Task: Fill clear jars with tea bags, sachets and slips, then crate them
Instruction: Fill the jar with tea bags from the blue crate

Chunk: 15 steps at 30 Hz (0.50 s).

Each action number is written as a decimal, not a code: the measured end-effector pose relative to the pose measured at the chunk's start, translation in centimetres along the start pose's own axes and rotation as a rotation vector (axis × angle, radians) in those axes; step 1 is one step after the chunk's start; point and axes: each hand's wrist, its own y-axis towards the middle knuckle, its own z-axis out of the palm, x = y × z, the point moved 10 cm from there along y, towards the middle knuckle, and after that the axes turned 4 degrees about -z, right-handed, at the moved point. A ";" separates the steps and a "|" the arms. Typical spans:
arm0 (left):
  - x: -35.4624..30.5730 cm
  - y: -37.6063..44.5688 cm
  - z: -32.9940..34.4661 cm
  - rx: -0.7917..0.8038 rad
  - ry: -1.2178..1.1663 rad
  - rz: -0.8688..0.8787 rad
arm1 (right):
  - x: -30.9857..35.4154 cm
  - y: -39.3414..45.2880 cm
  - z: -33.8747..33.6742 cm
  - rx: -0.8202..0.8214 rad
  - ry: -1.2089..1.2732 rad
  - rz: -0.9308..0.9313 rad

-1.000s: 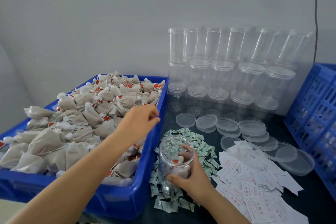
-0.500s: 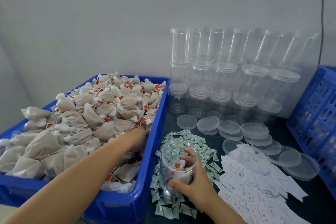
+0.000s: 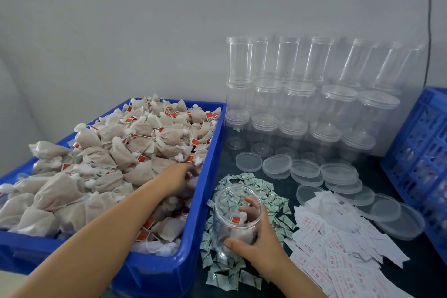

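Right hand wrapped around a clear jar, thumb across the near wall, fingers curled round the far side and showing through the plastic. Jar upright at near centre, on a scatter of small green-and-white sachets, with a few tea bags and a red tag at its bottom. Left hand down among the tea bags at the right side of the blue tub, fingertips buried in the pile; whether pinching a bag or merely touching, cannot tell.

Tub's right wall just beside the jar, between the two hands. Tea bags soft, beige, gathered at the neck like little pouches, with white strings and red paper tags, heaped above the rim.

Right of the jar, a loose spread of white paper slips with red print, overlapping one another. Beyond the sachets and slips, flat round clear lids lying in overlapping stacks on the dark table. Farther back, against the pale wall, empty clear jars stacked in tiers, cylindrical, thin-walled, glossy. At the far right edge, a blue crate with a slotted lattice side.
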 end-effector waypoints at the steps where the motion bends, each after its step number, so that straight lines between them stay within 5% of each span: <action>1: 0.0 -0.1 -0.5 -0.019 -0.025 0.002 | 0.1 0.0 0.0 0.000 -0.004 0.000; 15: -4.5 -7.3 -12.3 -0.295 -0.277 0.094 | 0.0 0.0 -0.2 -0.025 -0.036 -0.003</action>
